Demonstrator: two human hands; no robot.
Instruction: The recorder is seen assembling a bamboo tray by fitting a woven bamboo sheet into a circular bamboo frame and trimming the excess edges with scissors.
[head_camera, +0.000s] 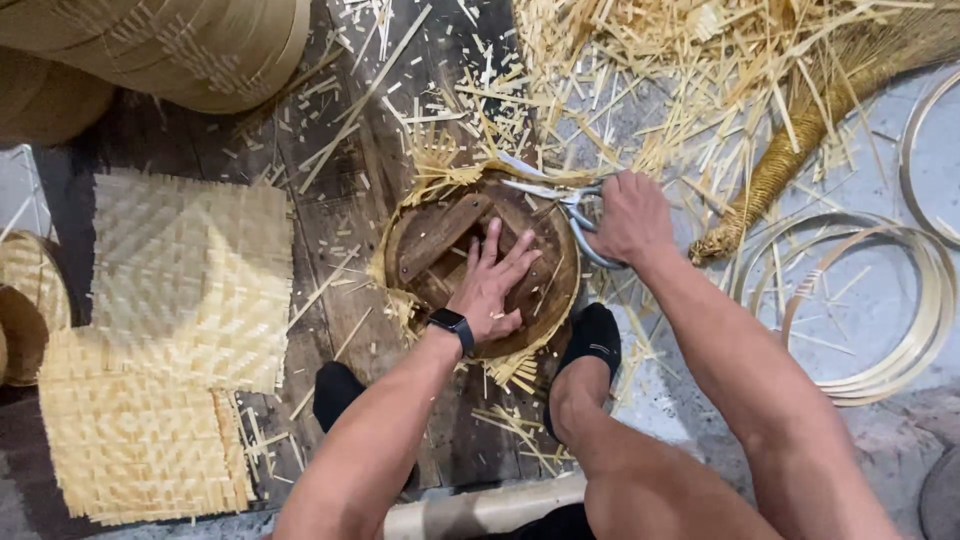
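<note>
Head view: left hand is pressing flat, fingers spread, on the round wooden mould. Right hand is gripping scissors, trimming the woven mat's edge. Likely next: turning the mould.

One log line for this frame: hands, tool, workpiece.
left hand: flat on round wooden form | right hand: gripping scissors at woven rim | offcuts around

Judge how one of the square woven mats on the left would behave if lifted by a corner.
The woven mat looks thin and strip-built, so probably light and somewhat bendy. Its frayed, untrimmed edges suggest loose strips could slip out. Lying flat, it shouldn't roll.
</note>
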